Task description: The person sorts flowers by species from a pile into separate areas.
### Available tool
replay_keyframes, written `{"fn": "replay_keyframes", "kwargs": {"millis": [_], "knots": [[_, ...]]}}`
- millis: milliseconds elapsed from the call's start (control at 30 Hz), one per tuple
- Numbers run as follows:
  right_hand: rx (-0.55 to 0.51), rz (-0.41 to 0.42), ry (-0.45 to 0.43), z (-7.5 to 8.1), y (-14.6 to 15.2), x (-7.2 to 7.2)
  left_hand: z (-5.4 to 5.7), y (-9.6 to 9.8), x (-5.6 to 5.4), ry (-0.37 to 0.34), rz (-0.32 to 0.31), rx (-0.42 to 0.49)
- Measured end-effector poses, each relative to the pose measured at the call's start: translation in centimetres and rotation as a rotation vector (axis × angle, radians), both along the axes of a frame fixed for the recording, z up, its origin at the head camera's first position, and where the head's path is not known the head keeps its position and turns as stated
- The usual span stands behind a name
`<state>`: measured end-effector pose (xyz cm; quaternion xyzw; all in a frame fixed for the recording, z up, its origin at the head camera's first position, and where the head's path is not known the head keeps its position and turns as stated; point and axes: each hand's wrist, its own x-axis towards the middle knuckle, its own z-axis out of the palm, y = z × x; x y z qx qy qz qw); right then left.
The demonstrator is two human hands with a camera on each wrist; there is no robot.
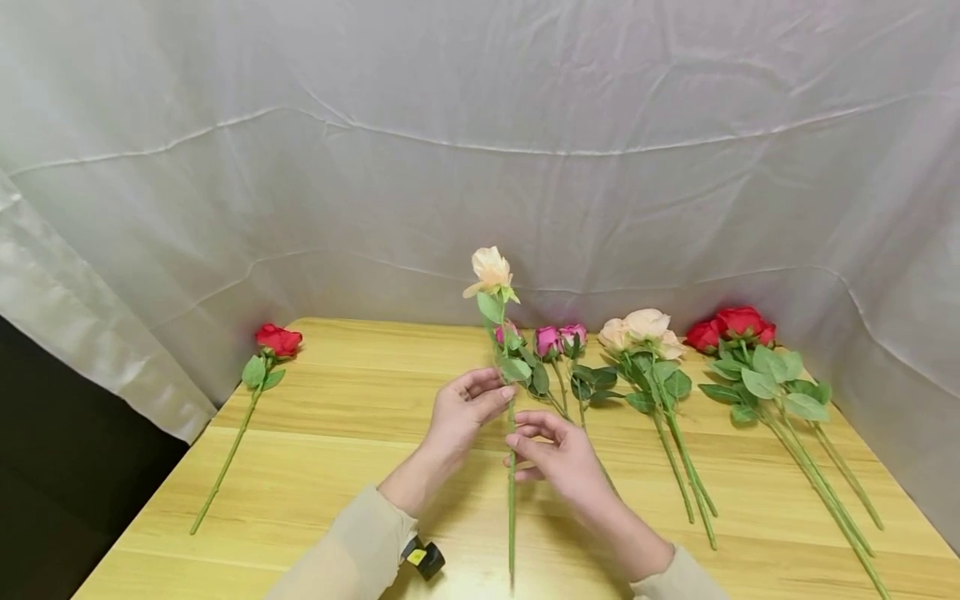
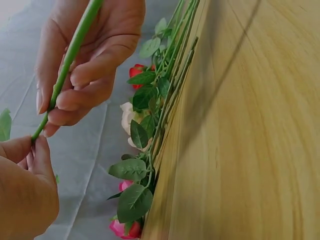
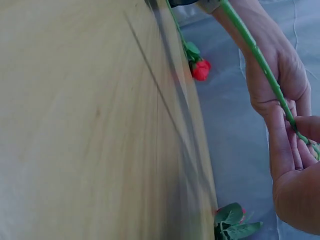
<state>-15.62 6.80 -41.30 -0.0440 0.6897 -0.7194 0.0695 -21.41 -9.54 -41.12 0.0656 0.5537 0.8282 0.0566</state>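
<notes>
A peach rose (image 1: 491, 268) stands upright above the table, its green stem (image 1: 512, 517) running down between both hands. My left hand (image 1: 463, 410) pinches the stem just below the leaves, thumb against fingertips. Lower down, my right hand (image 1: 561, 457) holds the same stem between its thumb and curled fingers. From the left wrist view, the stem crosses the right hand's fingers (image 2: 82, 75), and the left hand (image 2: 27, 192) grips it closer to the bloom. The bloom itself is outside both wrist views.
On the wooden table (image 1: 337, 467), a single red rose (image 1: 279, 340) lies at left. Pink roses (image 1: 549, 341) lie behind my hands, several peach roses (image 1: 647, 323) right of them, and red roses (image 1: 742, 323) at far right. A grey curtain (image 1: 480, 100) hangs behind.
</notes>
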Motion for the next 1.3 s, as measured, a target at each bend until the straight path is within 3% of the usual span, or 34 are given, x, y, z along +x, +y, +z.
{"fn": "replay_keyframes", "kwargs": {"millis": [167, 633, 867, 1033, 1300], "knots": [[0.023, 0.009, 0.013, 0.2, 0.4, -0.2, 0.1, -0.1, 0.0, 0.000, -0.010, 0.006], [0.128, 0.044, 0.038, 1.2, 2.0, -0.6, 0.2, 0.1, -0.2, 0.084, -0.029, -0.099], [0.146, -0.001, 0.045, 1.7, 2.8, -0.8, 0.4, -0.3, -0.5, 0.128, -0.063, -0.095], [0.144, -0.035, 0.094, 2.3, 4.2, -1.0, 0.7, -1.6, -1.0, 0.183, -0.065, -0.138], [0.173, -0.122, 0.119, 3.4, 7.2, -0.1, 1.1, -6.3, -2.2, 0.288, 0.042, -0.219]]}}
